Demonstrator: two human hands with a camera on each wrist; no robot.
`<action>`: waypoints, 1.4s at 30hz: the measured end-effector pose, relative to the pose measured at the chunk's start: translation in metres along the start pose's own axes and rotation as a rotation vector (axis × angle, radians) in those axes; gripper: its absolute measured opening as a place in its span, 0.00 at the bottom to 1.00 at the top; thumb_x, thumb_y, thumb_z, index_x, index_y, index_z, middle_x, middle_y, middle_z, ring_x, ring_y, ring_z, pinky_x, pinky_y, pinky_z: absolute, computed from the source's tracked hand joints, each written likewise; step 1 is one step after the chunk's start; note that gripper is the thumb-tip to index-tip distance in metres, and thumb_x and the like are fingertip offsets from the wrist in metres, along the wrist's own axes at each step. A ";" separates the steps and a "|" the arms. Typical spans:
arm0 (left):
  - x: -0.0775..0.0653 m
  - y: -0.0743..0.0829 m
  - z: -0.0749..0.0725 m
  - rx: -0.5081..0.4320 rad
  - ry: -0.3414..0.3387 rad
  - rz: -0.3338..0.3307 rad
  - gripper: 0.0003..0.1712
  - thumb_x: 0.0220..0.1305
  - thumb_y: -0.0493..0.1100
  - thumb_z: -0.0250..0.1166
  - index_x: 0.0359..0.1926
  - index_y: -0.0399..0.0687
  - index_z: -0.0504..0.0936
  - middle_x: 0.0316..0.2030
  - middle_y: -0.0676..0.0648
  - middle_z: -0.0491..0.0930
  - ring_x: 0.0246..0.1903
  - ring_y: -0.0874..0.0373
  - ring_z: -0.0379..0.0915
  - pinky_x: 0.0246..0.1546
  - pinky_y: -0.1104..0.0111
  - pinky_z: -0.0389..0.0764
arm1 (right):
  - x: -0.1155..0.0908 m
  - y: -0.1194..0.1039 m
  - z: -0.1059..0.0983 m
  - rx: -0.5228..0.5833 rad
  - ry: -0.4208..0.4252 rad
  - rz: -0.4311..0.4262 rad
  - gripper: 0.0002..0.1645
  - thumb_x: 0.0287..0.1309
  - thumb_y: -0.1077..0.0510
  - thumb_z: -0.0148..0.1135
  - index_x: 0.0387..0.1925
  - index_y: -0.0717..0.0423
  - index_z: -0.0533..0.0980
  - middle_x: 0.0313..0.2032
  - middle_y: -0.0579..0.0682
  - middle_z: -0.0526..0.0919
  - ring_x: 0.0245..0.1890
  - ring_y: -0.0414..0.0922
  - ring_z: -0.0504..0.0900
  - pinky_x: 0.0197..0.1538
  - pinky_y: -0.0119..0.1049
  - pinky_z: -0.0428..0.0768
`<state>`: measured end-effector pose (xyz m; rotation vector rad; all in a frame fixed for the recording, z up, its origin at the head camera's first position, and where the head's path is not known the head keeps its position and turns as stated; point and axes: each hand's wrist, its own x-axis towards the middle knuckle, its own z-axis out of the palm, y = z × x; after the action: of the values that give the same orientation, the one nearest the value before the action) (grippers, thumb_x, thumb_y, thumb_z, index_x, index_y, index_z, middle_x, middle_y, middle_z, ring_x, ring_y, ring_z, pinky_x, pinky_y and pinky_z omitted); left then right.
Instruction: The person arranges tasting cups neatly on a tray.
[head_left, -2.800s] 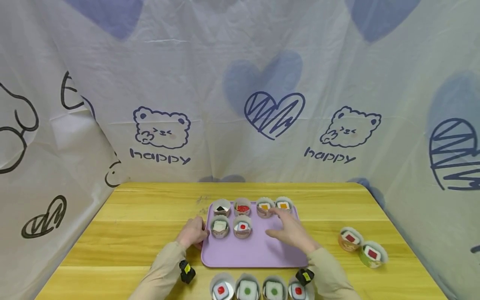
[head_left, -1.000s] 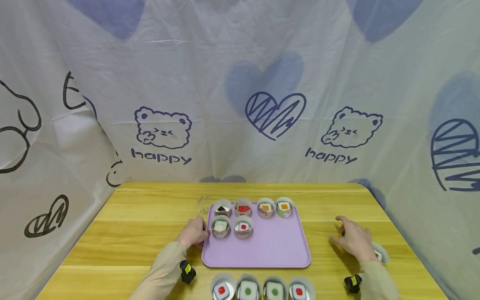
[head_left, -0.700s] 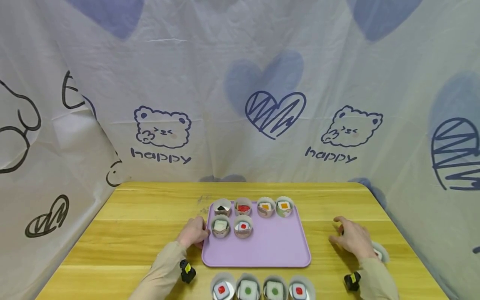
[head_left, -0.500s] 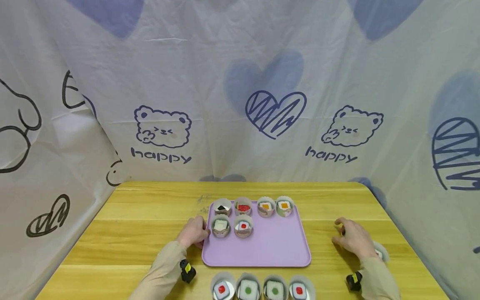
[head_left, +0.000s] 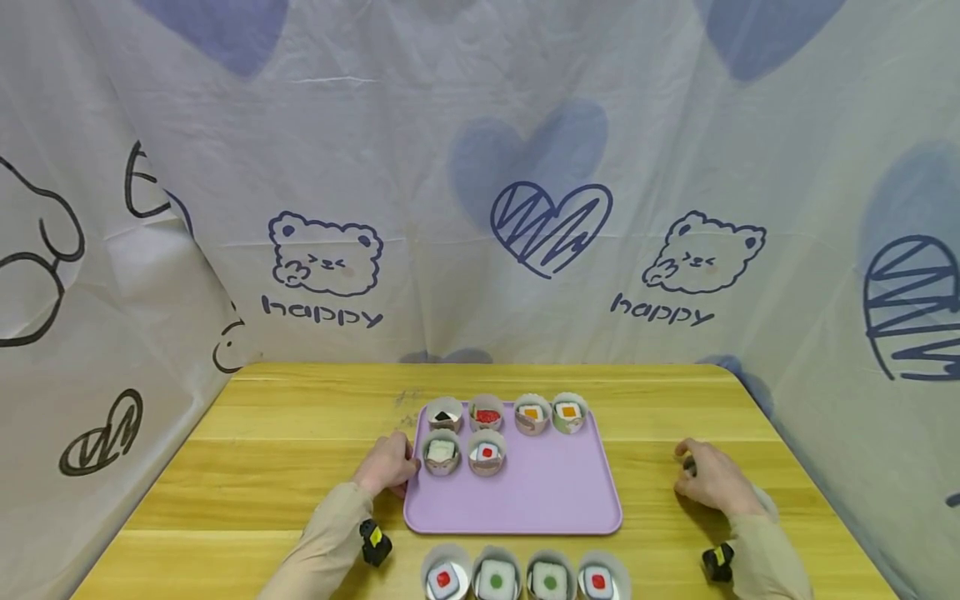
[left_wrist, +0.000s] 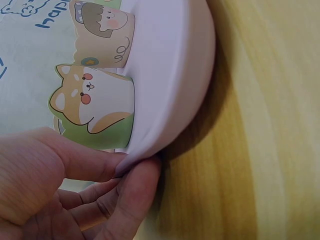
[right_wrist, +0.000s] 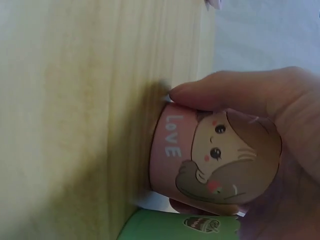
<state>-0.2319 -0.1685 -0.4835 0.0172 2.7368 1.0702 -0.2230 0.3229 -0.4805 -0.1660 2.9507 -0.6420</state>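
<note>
My left hand (head_left: 387,465) pinches the left rim of a lilac tray (head_left: 555,492); in the left wrist view the thumb and forefinger (left_wrist: 135,195) meet on that rim. My right hand (head_left: 715,478), to the right of the tray, grips a pink paper cake cup (right_wrist: 172,145) printed "LOVE" and a cartoon girl. The head view hides most of this cup behind the hand. A green paper cup (right_wrist: 175,225) stands beside it in the right wrist view. On the tray, several paper cups hold small square cakes, among them a red-topped one (head_left: 486,417) and an orange-topped one (head_left: 569,412).
Along the table's front edge, several more cupped cakes stand in a row, including a green-dotted cake (head_left: 497,579). A patterned cloth (head_left: 450,275) hangs behind the wooden table (head_left: 285,467). A dog-printed cup (left_wrist: 100,102) is close to my left fingers.
My right hand has left the orange-topped cup at the tray's back right, moved right to the pink cup, and just shifted slightly further right. The left hand stays on the rim.
</note>
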 end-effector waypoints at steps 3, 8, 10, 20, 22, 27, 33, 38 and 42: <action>0.000 0.000 0.000 -0.002 0.001 0.002 0.05 0.64 0.31 0.60 0.31 0.32 0.75 0.26 0.37 0.79 0.16 0.53 0.82 0.17 0.66 0.85 | 0.001 0.001 0.000 -0.014 -0.015 0.000 0.23 0.51 0.64 0.64 0.51 0.67 0.73 0.44 0.63 0.84 0.44 0.57 0.84 0.46 0.53 0.83; 0.000 0.000 0.001 -0.001 0.002 0.004 0.05 0.64 0.31 0.60 0.30 0.33 0.75 0.26 0.38 0.79 0.16 0.53 0.81 0.17 0.67 0.85 | 0.002 0.000 -0.001 -0.005 -0.036 0.022 0.23 0.51 0.63 0.65 0.49 0.65 0.72 0.45 0.63 0.84 0.46 0.57 0.84 0.46 0.53 0.83; 0.000 0.000 0.001 -0.003 0.002 0.000 0.05 0.64 0.31 0.60 0.30 0.33 0.75 0.25 0.38 0.79 0.16 0.53 0.81 0.17 0.67 0.85 | 0.001 -0.001 0.000 0.001 -0.027 0.023 0.23 0.51 0.63 0.66 0.49 0.65 0.72 0.44 0.62 0.85 0.45 0.56 0.84 0.45 0.52 0.83; -0.001 0.000 0.001 -0.009 -0.002 -0.002 0.05 0.64 0.31 0.61 0.30 0.33 0.75 0.25 0.38 0.79 0.16 0.53 0.81 0.17 0.67 0.85 | -0.008 -0.006 0.005 -0.031 0.116 0.009 0.24 0.46 0.60 0.67 0.46 0.66 0.72 0.35 0.57 0.82 0.34 0.50 0.78 0.39 0.47 0.79; -0.002 0.000 0.001 -0.009 0.000 -0.001 0.05 0.63 0.31 0.60 0.30 0.33 0.75 0.25 0.38 0.79 0.16 0.53 0.81 0.17 0.66 0.85 | -0.009 -0.007 0.005 -0.026 0.130 0.022 0.25 0.46 0.59 0.67 0.47 0.65 0.72 0.36 0.58 0.82 0.33 0.50 0.77 0.39 0.48 0.79; -0.001 0.001 0.001 -0.014 0.000 -0.003 0.05 0.63 0.31 0.60 0.31 0.32 0.75 0.25 0.38 0.79 0.16 0.53 0.81 0.17 0.66 0.85 | -0.012 -0.012 0.008 -0.025 0.192 0.029 0.28 0.45 0.57 0.67 0.47 0.65 0.71 0.34 0.59 0.82 0.31 0.50 0.76 0.34 0.43 0.75; 0.000 -0.001 0.001 -0.011 -0.001 -0.003 0.04 0.64 0.31 0.60 0.32 0.32 0.75 0.26 0.37 0.79 0.16 0.53 0.81 0.17 0.67 0.85 | -0.013 -0.022 0.011 -0.024 0.262 0.011 0.33 0.47 0.55 0.69 0.52 0.67 0.69 0.30 0.58 0.82 0.27 0.50 0.76 0.29 0.40 0.71; 0.001 -0.001 0.002 -0.007 -0.004 -0.010 0.04 0.64 0.31 0.60 0.32 0.32 0.75 0.26 0.38 0.78 0.17 0.54 0.80 0.17 0.67 0.85 | -0.012 -0.033 0.012 -0.003 0.254 0.010 0.37 0.48 0.54 0.72 0.56 0.66 0.67 0.29 0.60 0.82 0.25 0.49 0.78 0.27 0.38 0.73; 0.001 -0.001 0.002 -0.012 -0.004 -0.007 0.04 0.64 0.30 0.60 0.32 0.32 0.75 0.27 0.37 0.78 0.17 0.53 0.80 0.18 0.67 0.85 | -0.011 -0.041 0.015 0.021 0.263 -0.009 0.39 0.48 0.55 0.74 0.58 0.65 0.66 0.28 0.60 0.82 0.24 0.48 0.78 0.26 0.38 0.74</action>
<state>-0.2328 -0.1678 -0.4853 0.0078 2.7243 1.0839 -0.2067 0.2810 -0.4758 -0.0992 3.1936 -0.7484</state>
